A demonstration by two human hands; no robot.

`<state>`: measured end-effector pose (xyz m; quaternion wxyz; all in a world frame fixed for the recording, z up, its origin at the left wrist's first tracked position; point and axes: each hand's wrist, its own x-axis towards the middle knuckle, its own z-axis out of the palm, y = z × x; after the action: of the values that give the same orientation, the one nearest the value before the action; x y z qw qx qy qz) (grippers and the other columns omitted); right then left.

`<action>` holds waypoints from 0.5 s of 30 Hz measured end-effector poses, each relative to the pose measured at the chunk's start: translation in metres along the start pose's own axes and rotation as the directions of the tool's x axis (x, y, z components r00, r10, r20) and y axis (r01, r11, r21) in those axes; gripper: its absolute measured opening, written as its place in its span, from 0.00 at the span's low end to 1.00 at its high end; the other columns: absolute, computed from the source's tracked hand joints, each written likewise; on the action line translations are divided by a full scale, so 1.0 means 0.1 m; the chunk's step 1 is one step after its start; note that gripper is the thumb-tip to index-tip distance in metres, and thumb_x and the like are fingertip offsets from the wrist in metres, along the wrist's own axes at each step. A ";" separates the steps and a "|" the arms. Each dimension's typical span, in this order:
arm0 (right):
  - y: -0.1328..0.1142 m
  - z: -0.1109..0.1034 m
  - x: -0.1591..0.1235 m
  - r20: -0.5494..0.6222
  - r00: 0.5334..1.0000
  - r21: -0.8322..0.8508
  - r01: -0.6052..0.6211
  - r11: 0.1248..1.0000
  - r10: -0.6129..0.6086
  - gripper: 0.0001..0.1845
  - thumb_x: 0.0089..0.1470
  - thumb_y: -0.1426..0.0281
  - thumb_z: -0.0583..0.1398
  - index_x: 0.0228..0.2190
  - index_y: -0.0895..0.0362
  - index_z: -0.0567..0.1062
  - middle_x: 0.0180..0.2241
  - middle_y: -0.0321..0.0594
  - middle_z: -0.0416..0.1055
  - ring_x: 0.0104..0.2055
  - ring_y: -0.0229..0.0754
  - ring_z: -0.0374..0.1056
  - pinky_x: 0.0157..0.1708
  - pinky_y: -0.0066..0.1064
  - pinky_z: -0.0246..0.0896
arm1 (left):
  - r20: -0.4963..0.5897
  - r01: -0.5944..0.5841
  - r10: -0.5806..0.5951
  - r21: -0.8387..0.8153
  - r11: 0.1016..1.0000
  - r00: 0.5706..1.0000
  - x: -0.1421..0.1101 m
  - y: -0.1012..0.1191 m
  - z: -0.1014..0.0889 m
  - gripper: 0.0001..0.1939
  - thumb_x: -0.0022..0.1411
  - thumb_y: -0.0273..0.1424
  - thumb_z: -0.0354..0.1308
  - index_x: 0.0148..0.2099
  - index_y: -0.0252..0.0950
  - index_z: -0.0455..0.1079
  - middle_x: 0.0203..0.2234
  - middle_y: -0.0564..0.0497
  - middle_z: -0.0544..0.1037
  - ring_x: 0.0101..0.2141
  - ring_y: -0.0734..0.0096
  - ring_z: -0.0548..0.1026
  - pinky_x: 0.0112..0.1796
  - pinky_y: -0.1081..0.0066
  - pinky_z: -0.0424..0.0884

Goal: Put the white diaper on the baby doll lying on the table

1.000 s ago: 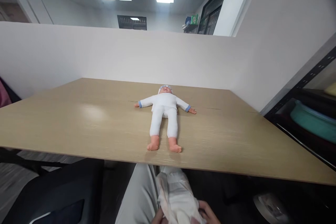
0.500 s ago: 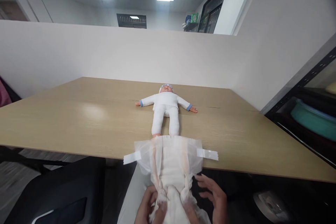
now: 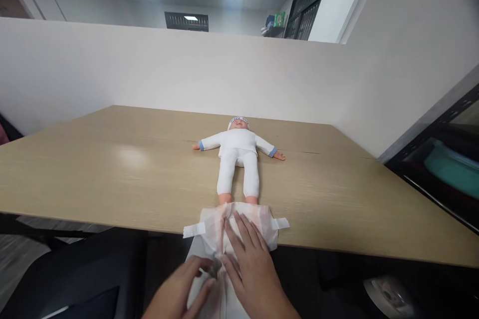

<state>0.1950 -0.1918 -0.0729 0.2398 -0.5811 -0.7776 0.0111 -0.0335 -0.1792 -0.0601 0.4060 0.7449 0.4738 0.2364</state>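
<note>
Both hands lay flat: right hand point(image 3: 249, 259) pressed the diaper point(image 3: 234, 224) onto the bench point(image 3: 112, 174), left hand point(image 3: 183, 286) at its near end; doll point(image 3: 238, 157) beyond, undiapered.

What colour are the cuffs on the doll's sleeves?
Blue, on the doll in white, in the head view.

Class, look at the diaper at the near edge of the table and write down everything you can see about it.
The diaper is white, thin and crinkled, looking like soft papery material, with a white fastening tab sticking out on each side. It lies opened at the near edge of the wooden table, its near end hanging over the edge, its far edge covering the doll's feet. The right hand presses flat on it; the left hand touches the hanging part.
</note>
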 end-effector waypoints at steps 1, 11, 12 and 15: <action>0.01 0.02 0.00 0.001 1.000 -0.011 0.002 1.000 -0.002 0.38 0.72 0.65 0.58 0.77 0.50 0.54 0.79 0.44 0.48 0.79 0.58 0.51 0.72 0.58 0.63 | -0.044 -0.044 0.048 0.077 0.996 0.998 0.08 0.06 -0.17 0.15 0.73 0.48 0.59 0.49 0.46 0.78 0.44 0.47 0.85 0.46 0.55 0.82 0.49 0.63 0.78; 0.01 0.09 0.00 -0.050 0.999 -0.019 0.004 1.000 -0.005 0.40 0.71 0.65 0.60 0.77 0.48 0.54 0.79 0.42 0.49 0.78 0.59 0.53 0.72 0.58 0.63 | 0.274 -0.564 0.602 0.739 0.367 0.750 1.73 0.56 -0.69 0.40 0.66 0.17 0.57 0.76 0.45 0.59 0.74 0.40 0.64 0.69 0.45 0.67 0.63 0.49 0.67; 0.02 0.11 -0.01 -0.056 0.998 -0.022 0.009 1.000 -0.010 0.40 0.71 0.65 0.60 0.77 0.48 0.54 0.79 0.42 0.49 0.78 0.60 0.53 0.71 0.58 0.64 | 0.390 -0.633 0.588 0.720 0.285 0.708 1.85 0.56 -0.63 0.45 0.64 0.17 0.61 0.78 0.47 0.55 0.77 0.40 0.59 0.71 0.44 0.64 0.65 0.48 0.65; 0.06 0.17 -0.02 -0.071 0.997 -0.041 0.023 0.999 -0.026 0.40 0.70 0.66 0.60 0.77 0.48 0.55 0.78 0.42 0.50 0.78 0.61 0.54 0.70 0.59 0.65 | 0.582 -0.764 0.566 0.629 0.142 0.584 2.09 0.57 -0.45 0.54 0.60 0.20 0.70 0.80 0.52 0.50 0.80 0.42 0.52 0.75 0.41 0.59 0.68 0.48 0.61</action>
<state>0.1937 -0.1873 -0.0908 0.2558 -0.5763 -0.7757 -0.0280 0.0543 0.0126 0.0057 -0.1108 0.9878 0.0957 0.0525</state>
